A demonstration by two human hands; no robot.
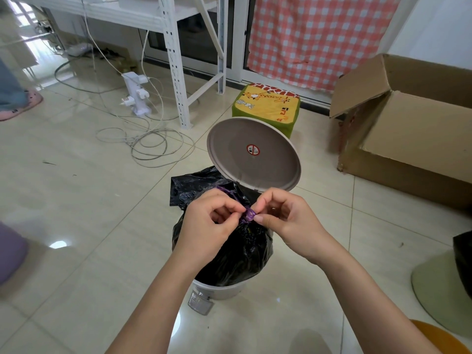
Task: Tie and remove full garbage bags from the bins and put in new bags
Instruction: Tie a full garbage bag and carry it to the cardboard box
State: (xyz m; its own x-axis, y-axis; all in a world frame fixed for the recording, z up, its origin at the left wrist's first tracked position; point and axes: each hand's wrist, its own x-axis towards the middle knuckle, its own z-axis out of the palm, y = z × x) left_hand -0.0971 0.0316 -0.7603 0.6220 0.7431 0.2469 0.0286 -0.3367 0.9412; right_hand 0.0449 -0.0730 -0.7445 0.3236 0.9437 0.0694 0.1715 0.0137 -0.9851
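A small round beige pedal bin (pixel 219 290) stands on the tiled floor with its lid (pixel 252 154) tipped up and open. A full black garbage bag (pixel 240 254) bulges out of it, with a loose flap of black plastic behind. At the bag's gathered neck sits a purple drawstring knot (pixel 248 215). My left hand (pixel 209 221) pinches the purple string from the left. My right hand (pixel 283 218) pinches it from the right, thumb and fingers curled on the knot.
A large open cardboard box (pixel 408 129) stands at the right. A green and yellow giraffe stool (pixel 267 107) sits behind the bin. White shelving legs (pixel 178 72), a power strip (pixel 136 97) and loose cables lie back left. Another bin lid and black bag (pixel 459 272) are at the right edge.
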